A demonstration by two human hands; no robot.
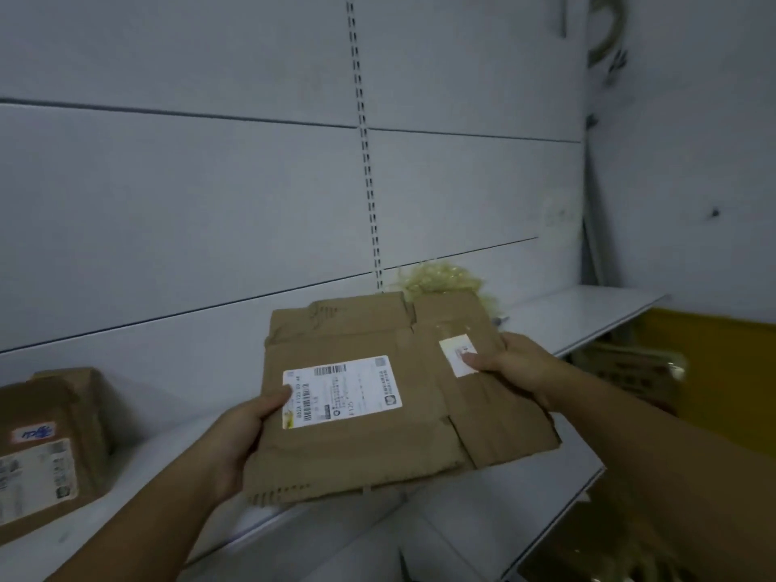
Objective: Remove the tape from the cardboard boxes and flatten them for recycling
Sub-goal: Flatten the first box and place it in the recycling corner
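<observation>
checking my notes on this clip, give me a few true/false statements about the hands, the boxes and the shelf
1. Both hands hold the flattened box. True: the left hand grips its left edge and the right hand its right edge.
2. The flattened box carries no labels. False: a large label sits near the left thumb and a small label lies under the right thumb.
3. Another box stands on the shelf at far left, not flattened. True.
4. The wad of tape lies in front of the flattened box. False: it shows behind its top edge, against the back panel.
5. The right hand is empty. False: it grips the flattened box.
</observation>
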